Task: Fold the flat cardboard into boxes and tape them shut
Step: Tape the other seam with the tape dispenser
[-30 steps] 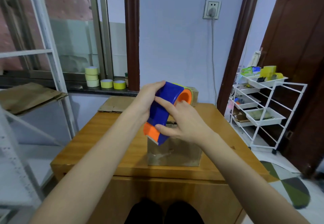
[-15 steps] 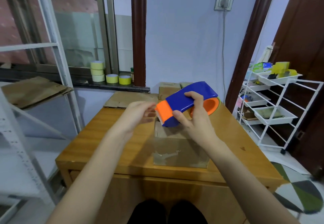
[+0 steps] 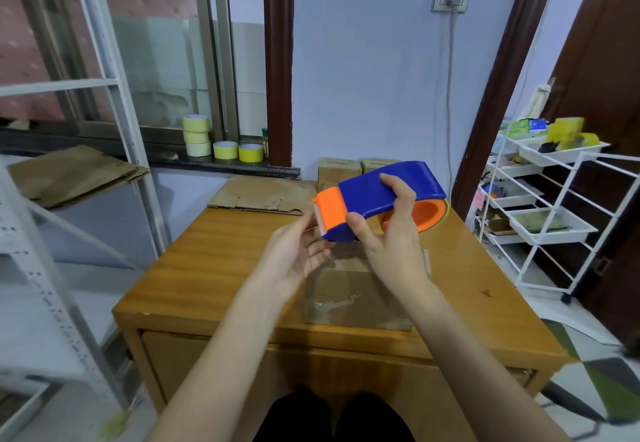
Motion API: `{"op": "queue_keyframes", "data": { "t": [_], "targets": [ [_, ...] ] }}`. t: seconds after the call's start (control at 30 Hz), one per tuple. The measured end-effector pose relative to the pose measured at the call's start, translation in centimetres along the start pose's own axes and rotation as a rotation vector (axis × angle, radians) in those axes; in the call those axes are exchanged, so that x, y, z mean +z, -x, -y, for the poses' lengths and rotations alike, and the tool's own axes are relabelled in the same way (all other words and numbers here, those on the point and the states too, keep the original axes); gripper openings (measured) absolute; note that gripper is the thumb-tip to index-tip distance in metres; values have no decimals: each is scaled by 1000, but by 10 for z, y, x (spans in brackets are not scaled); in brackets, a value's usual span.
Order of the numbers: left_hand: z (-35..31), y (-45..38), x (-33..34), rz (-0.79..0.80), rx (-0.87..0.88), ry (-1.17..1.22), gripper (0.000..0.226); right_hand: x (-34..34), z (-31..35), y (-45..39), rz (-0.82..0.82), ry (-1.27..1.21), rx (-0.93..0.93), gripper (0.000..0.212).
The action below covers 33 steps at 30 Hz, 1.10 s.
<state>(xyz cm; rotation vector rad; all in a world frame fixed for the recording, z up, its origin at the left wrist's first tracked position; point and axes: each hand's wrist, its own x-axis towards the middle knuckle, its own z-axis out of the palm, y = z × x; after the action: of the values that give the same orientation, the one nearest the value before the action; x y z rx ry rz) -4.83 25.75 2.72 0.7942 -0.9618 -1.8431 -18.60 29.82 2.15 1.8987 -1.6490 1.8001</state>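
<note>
Blue tape dispenser [image 3: 381, 195] in the right hand's [image 3: 391, 233] grip (above the box [image 3: 356, 299]), left hand [image 3: 298, 254] open beside it

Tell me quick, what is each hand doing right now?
Left hand: open, fingers relaxed by the toothed end of the tape dispenser, holding nothing.
Right hand: gripping the tape dispenser.

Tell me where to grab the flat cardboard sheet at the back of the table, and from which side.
Take the flat cardboard by its near long edge, coming from the front. It lies flat with that edge free, while its far side sits against the wall. The left hand is empty and nearer; the right hand holds the tape dispenser.
</note>
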Motion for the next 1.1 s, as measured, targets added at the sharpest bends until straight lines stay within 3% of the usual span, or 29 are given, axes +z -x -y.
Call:
{"op": "queue_keyframes", "data": {
  "t": [0.13, 0.3, 0.73, 0.97, 1.1],
  "targets": [
    [5, -2, 4, -33, 3, 33, 33, 5, 2, 0, -14, -14, -1, 54],
    [6, -1, 15, -154, 44, -15, 15, 10, 5, 0, -28, -22, 4, 60],
    [19, -2, 19, -307, 337, -214, 18, 17, 12, -6, -30, 70, -36, 63],
    [22, -9, 12, -410, 485, -337, 6, 17, 12, -3, 7, 10, -11, 50],
    [24, -11, 9, -423, 502, -400, 18, 16, 12, -8, -90, 128, -41, 65]
  ]
}}
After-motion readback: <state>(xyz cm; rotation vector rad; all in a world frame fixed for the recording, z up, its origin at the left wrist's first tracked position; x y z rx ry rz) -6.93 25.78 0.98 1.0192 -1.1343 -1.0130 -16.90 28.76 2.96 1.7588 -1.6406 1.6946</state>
